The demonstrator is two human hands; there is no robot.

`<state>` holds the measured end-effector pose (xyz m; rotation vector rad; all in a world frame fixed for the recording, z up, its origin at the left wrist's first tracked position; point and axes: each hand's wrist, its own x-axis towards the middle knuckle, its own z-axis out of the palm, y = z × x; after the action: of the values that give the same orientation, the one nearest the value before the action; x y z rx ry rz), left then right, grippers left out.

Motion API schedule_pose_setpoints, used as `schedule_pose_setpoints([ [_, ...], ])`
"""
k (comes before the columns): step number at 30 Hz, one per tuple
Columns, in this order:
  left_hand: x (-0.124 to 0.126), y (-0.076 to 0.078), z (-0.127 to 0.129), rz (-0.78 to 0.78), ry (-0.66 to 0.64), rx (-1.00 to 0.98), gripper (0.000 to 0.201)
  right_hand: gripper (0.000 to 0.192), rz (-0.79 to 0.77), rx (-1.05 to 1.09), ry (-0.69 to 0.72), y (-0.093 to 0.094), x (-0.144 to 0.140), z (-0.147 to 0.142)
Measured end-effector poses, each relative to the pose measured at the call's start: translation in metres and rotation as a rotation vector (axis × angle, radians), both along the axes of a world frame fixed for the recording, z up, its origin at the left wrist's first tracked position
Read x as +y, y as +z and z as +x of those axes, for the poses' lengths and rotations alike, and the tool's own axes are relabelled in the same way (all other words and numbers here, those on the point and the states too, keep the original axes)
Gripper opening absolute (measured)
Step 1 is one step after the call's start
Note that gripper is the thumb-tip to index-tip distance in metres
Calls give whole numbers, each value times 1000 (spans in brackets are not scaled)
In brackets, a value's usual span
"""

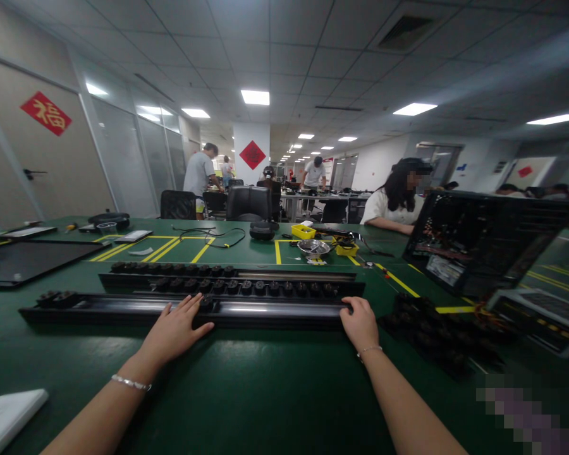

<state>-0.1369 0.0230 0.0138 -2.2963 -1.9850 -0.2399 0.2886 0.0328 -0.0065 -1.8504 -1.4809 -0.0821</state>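
Three long black rails lie side by side across the green table. My left hand (175,328) rests flat, fingers spread, on the nearest rail (275,311), touching a small black knob (207,303) in it. My right hand (360,322) grips the right end of that same rail. A few black knobs sit at its left end (55,297). The middle rail (265,287) and far rail (171,269) carry rows of several black knobs.
A pile of black parts (431,328) lies right of the rails, beside an open computer case (483,243). A black panel (23,259) lies at left, a white pad (7,414) at the near left. A yellow box (303,231) and metal bowl (313,246) stand behind. A seated person (396,199) works opposite.
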Motion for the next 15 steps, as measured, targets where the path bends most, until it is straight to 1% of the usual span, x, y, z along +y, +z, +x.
schedule_pose_setpoints([
  [7,2,-3,2,15,-2,36,81,33,50,-13,4,-3,3,2],
  [15,1,-4,3,25,-7,41,79,33,40,-2,4,-2,2,2],
])
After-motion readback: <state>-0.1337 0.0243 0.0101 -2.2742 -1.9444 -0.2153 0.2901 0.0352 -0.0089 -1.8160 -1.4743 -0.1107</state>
